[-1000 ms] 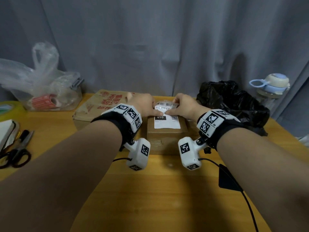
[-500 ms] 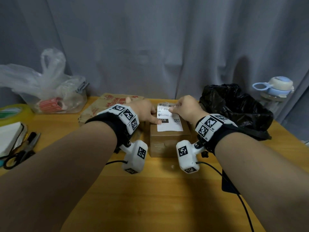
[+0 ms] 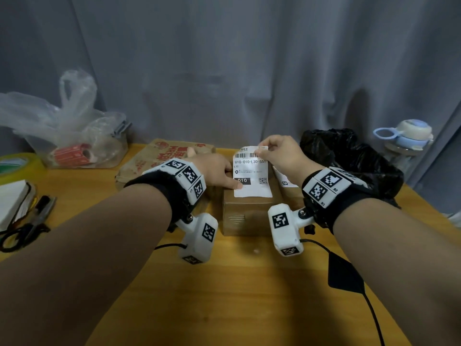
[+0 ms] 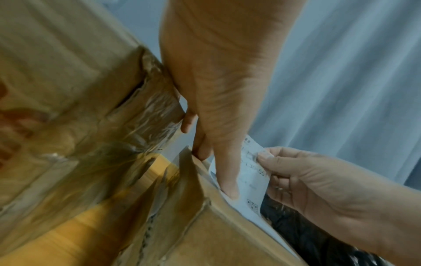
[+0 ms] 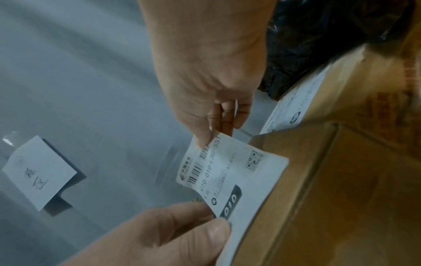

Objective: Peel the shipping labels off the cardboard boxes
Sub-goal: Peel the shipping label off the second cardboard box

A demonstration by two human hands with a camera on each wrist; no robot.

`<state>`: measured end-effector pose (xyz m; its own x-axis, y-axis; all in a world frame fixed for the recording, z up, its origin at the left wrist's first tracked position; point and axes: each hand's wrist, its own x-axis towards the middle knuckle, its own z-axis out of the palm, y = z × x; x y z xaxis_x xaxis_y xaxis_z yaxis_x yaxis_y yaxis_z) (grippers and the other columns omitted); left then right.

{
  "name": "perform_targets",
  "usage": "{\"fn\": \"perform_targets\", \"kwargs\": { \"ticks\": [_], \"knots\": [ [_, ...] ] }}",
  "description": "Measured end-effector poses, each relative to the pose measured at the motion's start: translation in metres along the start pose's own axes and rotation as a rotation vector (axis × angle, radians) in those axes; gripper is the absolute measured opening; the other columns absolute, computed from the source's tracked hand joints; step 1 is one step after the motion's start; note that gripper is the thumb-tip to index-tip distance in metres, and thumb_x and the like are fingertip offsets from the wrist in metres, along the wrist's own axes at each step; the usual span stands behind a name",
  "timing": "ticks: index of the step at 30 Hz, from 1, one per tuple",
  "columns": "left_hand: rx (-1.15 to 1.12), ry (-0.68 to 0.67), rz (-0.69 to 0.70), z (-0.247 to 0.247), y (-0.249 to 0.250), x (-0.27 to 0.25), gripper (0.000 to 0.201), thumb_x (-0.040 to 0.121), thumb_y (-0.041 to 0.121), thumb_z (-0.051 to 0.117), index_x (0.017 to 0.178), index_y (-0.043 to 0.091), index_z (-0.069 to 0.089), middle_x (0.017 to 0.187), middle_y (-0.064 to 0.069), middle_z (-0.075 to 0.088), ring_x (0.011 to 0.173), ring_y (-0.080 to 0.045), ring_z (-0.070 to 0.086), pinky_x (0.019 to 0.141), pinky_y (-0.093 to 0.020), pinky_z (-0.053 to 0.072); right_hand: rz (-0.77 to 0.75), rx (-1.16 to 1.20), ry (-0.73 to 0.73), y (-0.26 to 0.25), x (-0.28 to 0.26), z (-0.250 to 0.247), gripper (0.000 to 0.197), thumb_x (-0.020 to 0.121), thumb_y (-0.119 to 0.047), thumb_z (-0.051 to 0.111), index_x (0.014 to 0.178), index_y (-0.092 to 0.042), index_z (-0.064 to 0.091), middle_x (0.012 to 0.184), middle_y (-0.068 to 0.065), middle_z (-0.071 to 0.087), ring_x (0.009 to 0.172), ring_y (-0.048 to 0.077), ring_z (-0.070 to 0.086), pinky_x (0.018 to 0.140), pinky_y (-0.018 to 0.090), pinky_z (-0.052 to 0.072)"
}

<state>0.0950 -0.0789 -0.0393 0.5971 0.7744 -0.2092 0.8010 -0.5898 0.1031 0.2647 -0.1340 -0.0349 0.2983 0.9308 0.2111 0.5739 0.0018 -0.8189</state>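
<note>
A small cardboard box (image 3: 249, 216) stands on the wooden table in front of me. Its white shipping label (image 3: 252, 171) is partly peeled, the far end standing up off the top and the near end still stuck down. My right hand (image 3: 262, 151) pinches the raised far corner between thumb and fingers, seen close up in the right wrist view (image 5: 212, 138). My left hand (image 3: 232, 181) holds the box's left top edge, thumb pressed on the label (image 4: 248, 180) beside the black "010" mark and fingers tucked down the side. Just right stands a second box whose label (image 3: 287, 182) lies flat.
A larger taped brown box (image 3: 159, 156) lies behind left. A black plastic bag (image 3: 349, 161) sits right, a bottle (image 3: 406, 138) beyond it. At left are a clear bag (image 3: 74, 136), tape roll (image 3: 15, 166), notebook (image 3: 12, 203) and scissors (image 3: 22, 233). Grey curtain behind.
My right hand has pulled the label's far end up off the box, so more of it stands free. My left thumb slid nearer along the label's left edge.
</note>
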Motion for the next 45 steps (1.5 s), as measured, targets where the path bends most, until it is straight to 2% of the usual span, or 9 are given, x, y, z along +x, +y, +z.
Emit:
{"fn": "perform_targets", "kwargs": {
  "ticks": [5,9,12,14,16,21,24,34,45],
  "knots": [
    [0.127,-0.032,0.067,-0.005,0.008,-0.006,0.077,0.070,0.081,0.046,0.128,0.030,0.050,0.125,0.005,0.055,0.120,-0.022,0.045,0.103,-0.042,0.032,-0.098,-0.199,-0.085,-0.004,-0.007,-0.010,0.014,0.083,-0.020,0.069,0.074,-0.016,0.059,0.071,-0.007,0.057,0.074,0.012,0.056,0.068,0.025,0.047],
    [0.153,0.070,0.064,-0.005,0.007,-0.007,0.059,0.071,0.077,0.048,0.092,0.026,0.068,0.087,0.006,0.066,0.093,-0.017,0.056,0.092,-0.043,0.033,-0.157,-0.459,-0.175,-0.008,-0.012,-0.005,0.026,0.079,-0.017,0.070,0.068,-0.020,0.046,0.068,-0.005,0.050,0.066,0.014,0.049,0.055,0.024,0.038],
    [0.170,0.184,0.049,-0.010,0.012,-0.012,0.048,0.076,0.070,0.052,0.077,0.026,0.071,0.065,0.014,0.058,0.084,-0.013,0.054,0.087,-0.040,0.025,-0.201,-0.525,-0.170,-0.008,-0.013,0.002,0.018,0.082,-0.006,0.060,0.091,-0.018,0.051,0.083,-0.001,0.052,0.078,0.020,0.052,0.059,0.028,0.038],
    [0.167,0.146,0.039,-0.010,0.010,-0.013,0.046,0.073,0.071,0.055,0.085,0.031,0.073,0.073,0.016,0.063,0.090,-0.012,0.053,0.092,-0.040,0.025,-0.190,-0.569,-0.185,-0.009,-0.015,0.004,0.022,0.084,-0.009,0.059,0.103,-0.020,0.057,0.090,-0.001,0.054,0.084,0.020,0.054,0.068,0.030,0.044],
    [0.122,0.065,0.038,-0.008,0.005,-0.011,0.054,0.066,0.074,0.056,0.095,0.031,0.072,0.091,0.012,0.069,0.095,-0.014,0.056,0.098,-0.045,0.032,-0.178,-0.604,-0.171,-0.011,-0.015,0.004,0.009,0.084,-0.016,0.062,0.093,-0.018,0.063,0.090,0.000,0.056,0.087,0.020,0.054,0.075,0.031,0.048],
    [-0.002,-0.031,0.079,-0.008,0.002,-0.019,0.050,0.078,0.058,0.063,0.114,0.024,0.067,0.112,0.003,0.066,0.101,-0.016,0.059,0.091,-0.030,0.042,-0.174,-0.530,-0.113,-0.010,-0.015,-0.001,0.015,0.086,-0.027,0.064,0.076,-0.017,0.066,0.078,0.000,0.061,0.078,0.017,0.057,0.067,0.028,0.041],
    [-0.007,-0.054,0.071,-0.008,0.001,-0.025,0.057,0.078,0.060,0.062,0.124,0.027,0.060,0.119,0.007,0.062,0.105,-0.015,0.056,0.098,-0.035,0.041,-0.183,-0.477,-0.094,-0.010,-0.017,-0.008,0.007,0.084,-0.022,0.066,0.080,-0.016,0.067,0.082,-0.002,0.061,0.083,0.015,0.057,0.073,0.027,0.045],
    [0.063,-0.062,0.019,-0.009,0.007,-0.024,0.066,0.074,0.067,0.060,0.128,0.031,0.056,0.116,0.009,0.061,0.108,-0.017,0.054,0.104,-0.047,0.035,-0.149,-0.424,-0.041,-0.014,-0.016,-0.014,0.021,0.080,-0.018,0.067,0.063,-0.028,0.058,0.079,-0.006,0.063,0.088,0.019,0.063,0.086,0.041,0.052],
    [0.012,-0.080,0.054,-0.014,0.013,-0.029,0.055,0.081,0.054,0.063,0.126,0.023,0.058,0.116,0.004,0.063,0.101,-0.013,0.055,0.088,-0.028,0.040,-0.149,-0.371,-0.020,-0.025,-0.015,-0.010,0.012,0.079,-0.018,0.068,0.074,-0.026,0.060,0.084,-0.007,0.061,0.092,0.017,0.061,0.089,0.039,0.050]
  ]
}}
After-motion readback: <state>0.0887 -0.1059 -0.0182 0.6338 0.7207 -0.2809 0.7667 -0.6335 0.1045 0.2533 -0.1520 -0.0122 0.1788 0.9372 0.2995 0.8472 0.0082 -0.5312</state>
